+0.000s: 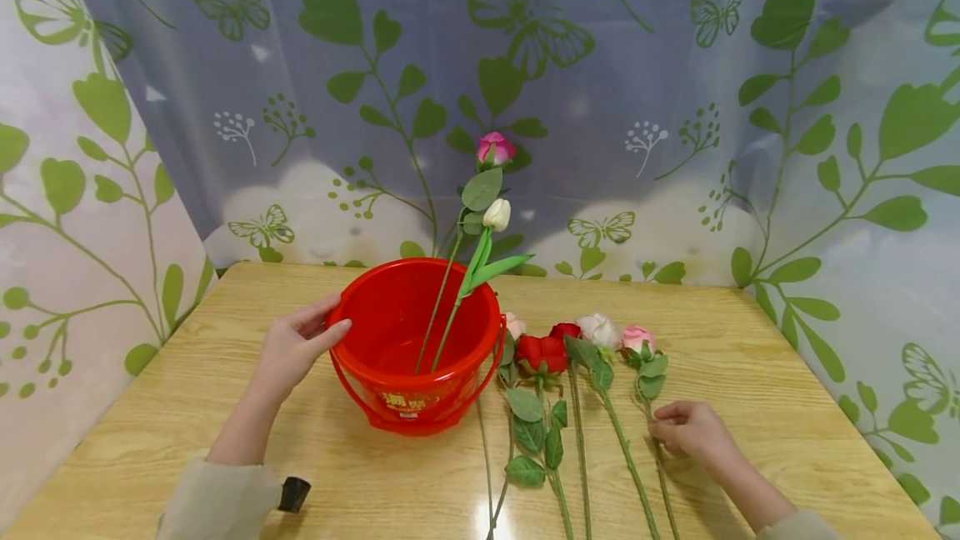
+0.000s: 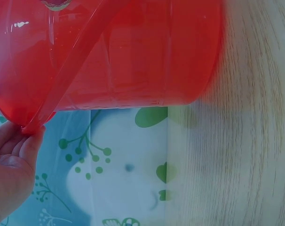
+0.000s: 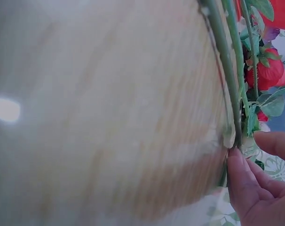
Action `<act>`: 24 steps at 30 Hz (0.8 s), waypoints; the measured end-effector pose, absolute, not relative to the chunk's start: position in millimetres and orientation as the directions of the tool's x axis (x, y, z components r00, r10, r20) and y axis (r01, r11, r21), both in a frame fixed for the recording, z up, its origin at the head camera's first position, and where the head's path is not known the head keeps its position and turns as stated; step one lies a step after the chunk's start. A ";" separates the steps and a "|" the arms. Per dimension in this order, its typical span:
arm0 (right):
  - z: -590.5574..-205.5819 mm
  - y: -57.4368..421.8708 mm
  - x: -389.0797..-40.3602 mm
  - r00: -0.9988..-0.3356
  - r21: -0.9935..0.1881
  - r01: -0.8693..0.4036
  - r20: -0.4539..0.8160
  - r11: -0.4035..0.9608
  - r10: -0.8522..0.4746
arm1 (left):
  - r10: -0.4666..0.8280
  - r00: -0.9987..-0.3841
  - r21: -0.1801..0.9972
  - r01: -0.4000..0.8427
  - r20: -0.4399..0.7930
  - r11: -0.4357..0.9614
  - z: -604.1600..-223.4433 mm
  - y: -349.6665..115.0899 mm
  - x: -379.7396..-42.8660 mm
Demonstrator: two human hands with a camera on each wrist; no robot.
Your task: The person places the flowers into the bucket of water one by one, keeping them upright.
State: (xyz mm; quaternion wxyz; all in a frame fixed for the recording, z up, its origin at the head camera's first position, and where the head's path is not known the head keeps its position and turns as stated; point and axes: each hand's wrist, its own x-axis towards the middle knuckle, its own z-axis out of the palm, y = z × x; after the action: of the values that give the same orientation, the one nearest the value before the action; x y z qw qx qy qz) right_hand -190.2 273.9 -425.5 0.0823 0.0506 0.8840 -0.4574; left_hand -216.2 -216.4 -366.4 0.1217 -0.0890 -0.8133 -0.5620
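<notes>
A red plastic bucket [image 1: 408,402] stands on the table, holding a pink rose [image 1: 496,148] and a white tulip [image 1: 497,214] that lean right. My left hand [image 1: 296,348] grips the bucket's rim at the left, by the handle joint; the left wrist view shows the fingers [image 2: 32,143] pinching there. My right hand [image 1: 696,433] is at the stem of a light pink rose [image 1: 637,340], the rightmost on the table. Its fingertips [image 3: 235,160] touch the stem [image 3: 229,80], while the thumb stands apart from them in the right wrist view.
Beside the bucket lie a red rose [image 1: 542,354], a smaller red flower [image 1: 565,330], a white rose [image 1: 597,330] and a pale flower [image 1: 514,325] partly behind the rim. Their stems point to the table's [image 1: 757,357] near edge. A patterned curtain [image 1: 675,107] hangs behind.
</notes>
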 end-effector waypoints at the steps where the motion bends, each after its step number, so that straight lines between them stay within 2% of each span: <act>1: -425.8 274.1 -190.7 -0.980 -0.804 0.171 -0.200 0.570 0.012 | 0.007 -0.955 0.893 0.281 0.297 0.352 -366.3 -216.3 -216.0; 9: -428.4 273.2 -194.7 -0.976 -0.815 0.196 -0.214 0.546 0.031 | 0.010 -0.957 0.896 0.274 0.289 0.350 -366.0 -216.4 -215.8; 24: -433.9 272.8 -203.2 -0.975 -0.777 0.206 -0.213 0.595 0.060 | 0.008 -0.957 0.894 0.273 0.289 0.356 -365.8 -216.3 -215.9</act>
State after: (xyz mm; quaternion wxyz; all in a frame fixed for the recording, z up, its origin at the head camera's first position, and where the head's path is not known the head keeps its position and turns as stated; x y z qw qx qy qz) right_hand -203.2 272.8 -433.9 0.0823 0.0749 0.8891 -0.4439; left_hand -215.9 -216.3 -365.8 0.1179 -0.0863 -0.8148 -0.5611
